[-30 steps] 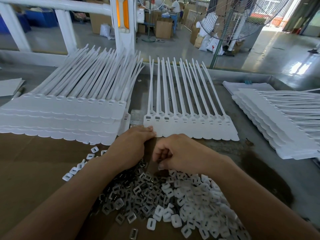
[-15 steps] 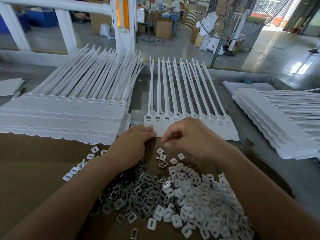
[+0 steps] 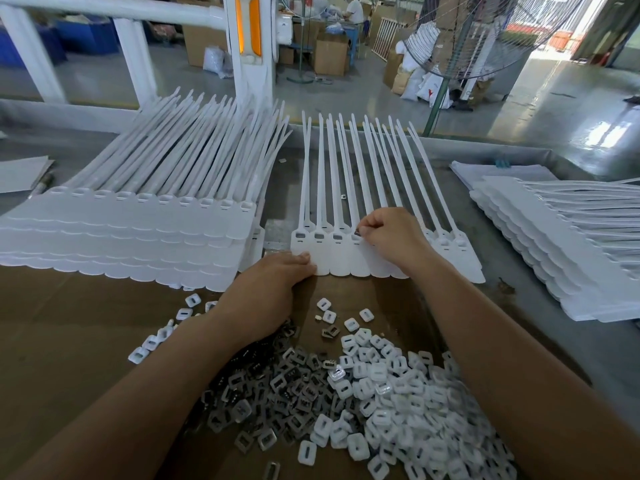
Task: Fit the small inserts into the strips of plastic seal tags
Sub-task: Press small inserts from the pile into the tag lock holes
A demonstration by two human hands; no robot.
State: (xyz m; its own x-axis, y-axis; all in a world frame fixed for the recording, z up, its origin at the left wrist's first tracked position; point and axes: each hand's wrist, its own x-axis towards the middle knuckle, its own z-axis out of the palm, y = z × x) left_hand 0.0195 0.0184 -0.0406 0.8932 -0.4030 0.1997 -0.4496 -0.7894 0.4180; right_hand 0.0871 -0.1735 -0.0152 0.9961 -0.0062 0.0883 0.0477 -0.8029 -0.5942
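Work on the centre strip of seal tags (image 3: 346,261) is at an early stage: the three leftmost sockets look filled with dark inserts, the right hand (image 3: 391,237) pinches a small insert (image 3: 356,232) at the fourth socket, and the sockets at the far right appear empty, with a large pile of inserts (image 3: 363,403) waiting on the near cardboard sheet (image 3: 69,323). The left hand (image 3: 266,289) lies with fingers fairly straight, pressing the strip's near left corner. Against the earlier frame, the right hand has gone from the strip's near edge up to the sockets; the left hand has not shifted.
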